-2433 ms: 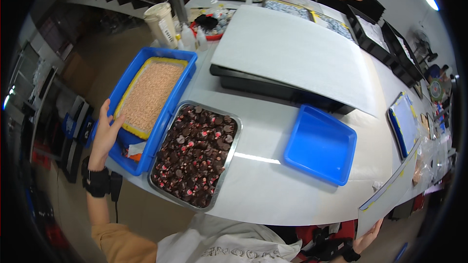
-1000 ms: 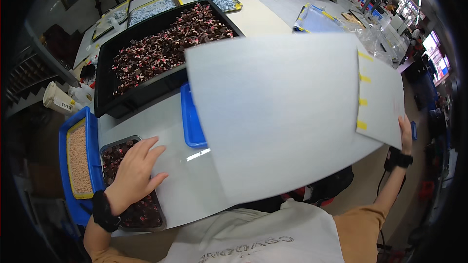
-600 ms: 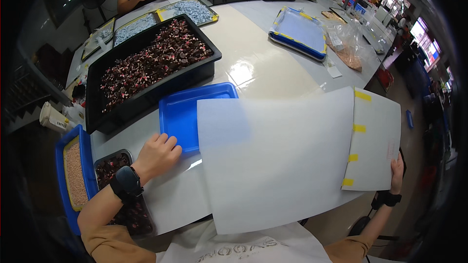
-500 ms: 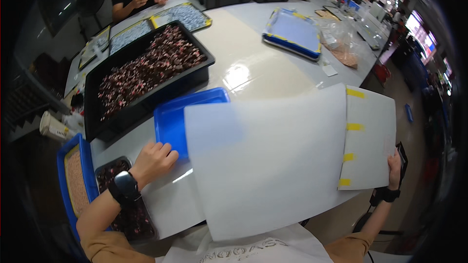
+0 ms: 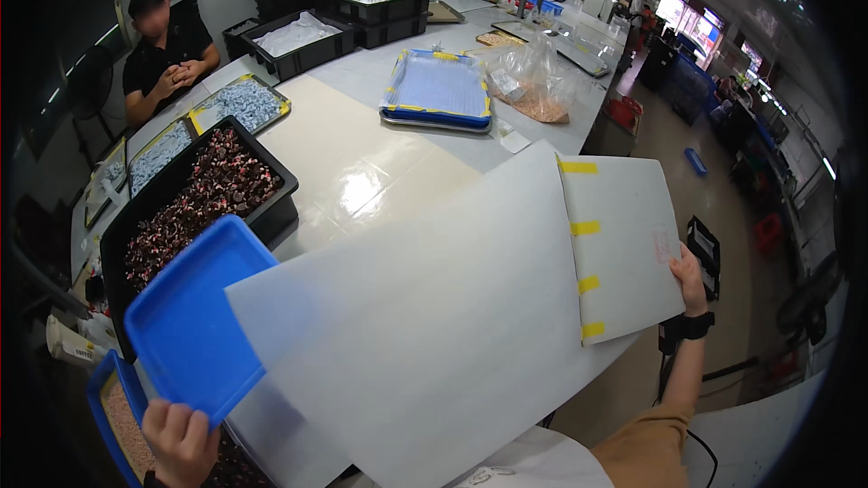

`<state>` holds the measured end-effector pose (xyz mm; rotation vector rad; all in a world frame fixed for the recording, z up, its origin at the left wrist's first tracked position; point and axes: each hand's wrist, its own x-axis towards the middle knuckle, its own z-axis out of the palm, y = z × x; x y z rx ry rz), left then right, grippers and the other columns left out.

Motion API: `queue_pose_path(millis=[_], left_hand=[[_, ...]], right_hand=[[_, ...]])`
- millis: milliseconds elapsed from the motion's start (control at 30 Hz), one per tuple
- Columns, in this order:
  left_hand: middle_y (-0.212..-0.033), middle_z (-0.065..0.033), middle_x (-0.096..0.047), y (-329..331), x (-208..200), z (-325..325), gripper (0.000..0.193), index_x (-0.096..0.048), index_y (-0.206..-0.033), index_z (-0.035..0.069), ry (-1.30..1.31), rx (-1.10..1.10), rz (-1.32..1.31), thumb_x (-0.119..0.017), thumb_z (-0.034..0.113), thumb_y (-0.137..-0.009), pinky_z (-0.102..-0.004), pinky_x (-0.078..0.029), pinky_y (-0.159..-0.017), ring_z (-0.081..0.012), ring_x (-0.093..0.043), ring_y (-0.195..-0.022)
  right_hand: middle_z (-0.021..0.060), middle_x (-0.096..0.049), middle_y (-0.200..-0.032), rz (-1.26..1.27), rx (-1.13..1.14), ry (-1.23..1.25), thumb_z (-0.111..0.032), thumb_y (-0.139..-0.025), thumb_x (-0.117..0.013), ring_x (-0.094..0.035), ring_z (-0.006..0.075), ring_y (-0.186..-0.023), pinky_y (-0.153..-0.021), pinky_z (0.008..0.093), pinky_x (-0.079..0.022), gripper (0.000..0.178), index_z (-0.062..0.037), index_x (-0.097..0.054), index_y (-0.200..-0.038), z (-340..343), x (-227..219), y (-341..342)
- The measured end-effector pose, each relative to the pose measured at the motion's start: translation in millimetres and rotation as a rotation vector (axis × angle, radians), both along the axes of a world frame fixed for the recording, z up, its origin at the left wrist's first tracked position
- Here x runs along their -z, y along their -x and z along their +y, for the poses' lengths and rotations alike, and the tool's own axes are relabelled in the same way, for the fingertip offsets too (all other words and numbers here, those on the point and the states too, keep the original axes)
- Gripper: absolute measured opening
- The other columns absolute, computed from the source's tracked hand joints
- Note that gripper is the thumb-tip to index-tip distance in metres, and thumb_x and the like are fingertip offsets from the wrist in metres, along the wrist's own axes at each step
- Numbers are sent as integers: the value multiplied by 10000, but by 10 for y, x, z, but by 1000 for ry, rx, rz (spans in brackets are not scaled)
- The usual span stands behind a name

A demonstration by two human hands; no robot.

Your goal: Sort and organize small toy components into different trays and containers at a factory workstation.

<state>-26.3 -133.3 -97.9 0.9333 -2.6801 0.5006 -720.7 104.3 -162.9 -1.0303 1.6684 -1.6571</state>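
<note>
The white sheet [image 5: 434,334] lay spread over the near part of the table [image 5: 362,172], its right flap joined on with strips of yellow tape [image 5: 585,229] and hanging past the table's edge. My right hand [image 5: 691,273] pinched that flap at its far right edge, fingers closed on the sheet. My left hand [image 5: 181,441] gripped the near corner of the empty blue tray [image 5: 194,325], which was tilted up with one side over the sheet's left corner.

I judged the flap to be the weak point: held at one edge only, it could sag or fold at the taped seam, and a hard pull might peel the tape. The sheet looked slick on the glossy table, so it could slide off toward me if I let the flap drop.

The tray was held by one corner, so it could twist out of my fingers and knock the black crate [image 5: 194,208] of dark red pieces just behind it, or crease the sheet underneath. Below my left hand a second blue tray [image 5: 113,398] with tan grains sat close; a slip there might spill it.
</note>
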Motion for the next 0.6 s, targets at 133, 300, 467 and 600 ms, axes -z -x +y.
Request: queue_pose_path(millis=[133, 300, 467, 600], left_hand=[[-912, -149, -547, -449, -414, 59, 207, -563, -938, -34, 133, -189, -41, -632, 92, -790, -432, -437, -758, -325, -550, -889], [-852, -188, -467, -941, -358, -545, 204, -503, -838, -48, 316, -288, 141, -627, 56, -715, -471, -410, -710, -394, -498, -851], [-892, -165, -472, -1367, -325, -1165, 164, -490, -847, -32, 279, -335, 110, -642, -39, -784, -446, -414, -739, -361, -507, -876], [-939, -172, -494, -1546, 16, -1528, 158, -505, -894, -33, 271, -359, 194, -637, -25, -807, -455, -417, -840, -375, -511, -985]], right_hand=[[119, -617, -1192, -79, -101, 10, -89, -901, -554, -598, 154, -1062, -950, 293, -459, 441, 66, -456, -1302, -377, 200, -321], [80, -604, -1172, -147, -240, -52, -97, -919, -577, -550, 128, -1072, -969, 297, -428, 358, 43, -502, -1240, -1211, 576, -1305], [85, -619, -1125, -63, -216, -237, -98, -903, -631, -572, 126, -1024, -919, 285, -460, 355, 47, -511, -1203, -1407, 546, -1558], [98, -625, -1113, -6, -77, -254, -118, -900, -646, -578, 135, -1020, -911, 288, -467, 366, 56, -520, -1196, -1242, 779, -1401]])
